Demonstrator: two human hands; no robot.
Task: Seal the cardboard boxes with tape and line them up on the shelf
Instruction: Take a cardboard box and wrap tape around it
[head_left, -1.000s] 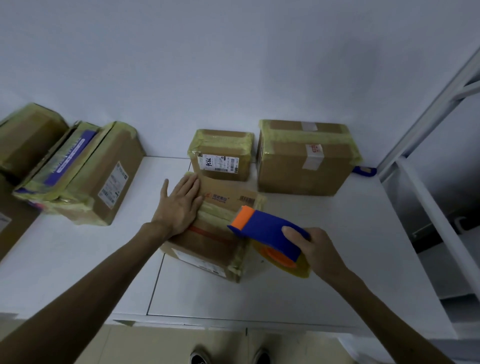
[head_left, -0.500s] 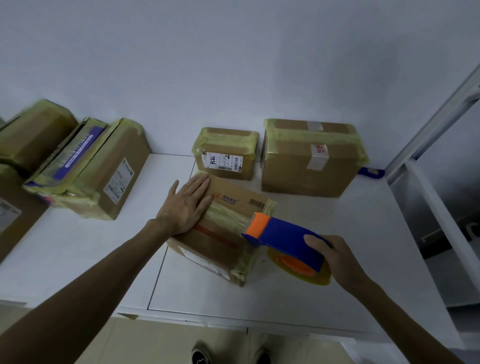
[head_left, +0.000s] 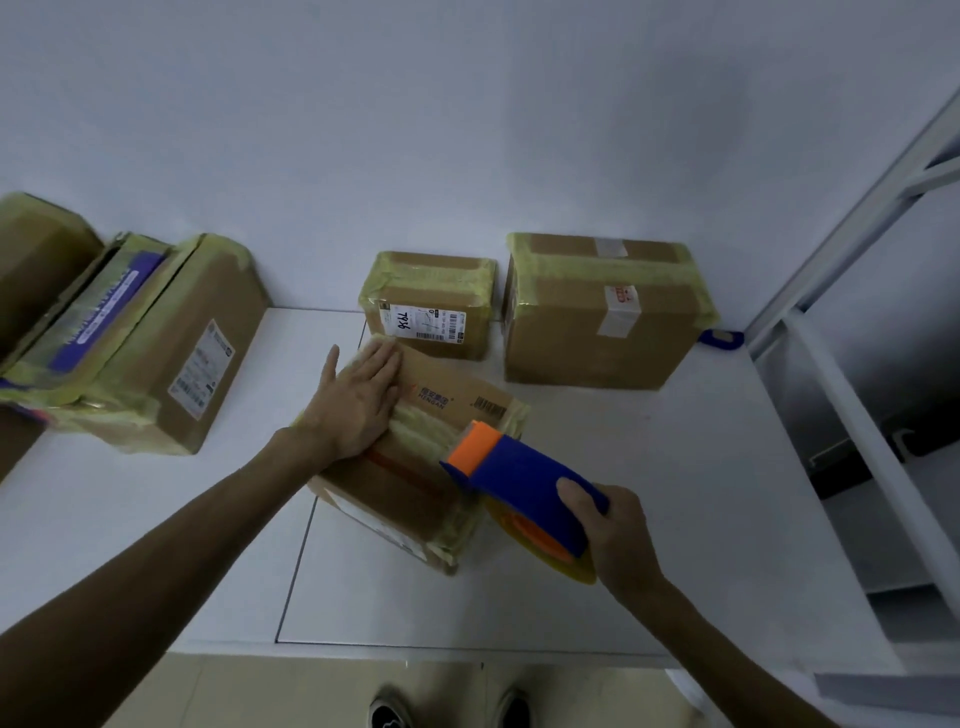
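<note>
We see a cardboard box (head_left: 395, 483) lying askew near the front of the white surface (head_left: 675, 493), its flaps down and a band of yellowish tape across its top. The left hand (head_left: 358, 400) lies flat on its far left corner, fingers straight and close together, pressing down. The right hand (head_left: 618, 535) is clamped round the blue handle of the tape dispenser (head_left: 524, 483), thumb on top. The dispenser's orange nose sits at the box's right edge, but we cannot tell whether it touches the cardboard. The roll of tape (head_left: 540, 545) shows only as a yellow rim below the handle.

Against the wall stand a small box (head_left: 428, 301) with a white barcode label and, just beside it to the right, a large box (head_left: 597, 312). Both are wrapped in the same yellowish tape. At the left a labelled box (head_left: 202, 353) leans against a flat package (head_left: 98, 317) with purple print, and a further box (head_left: 36, 260) is cut off by the frame's edge. Every box is closed, so what they hold is hidden from us.

A blue object (head_left: 719, 339) peeks out behind the large box, mostly hidden and too small to identify. A white rack (head_left: 857, 415) runs down the right side. The label print is unreadable apart from handwritten digits on the small box's label.
</note>
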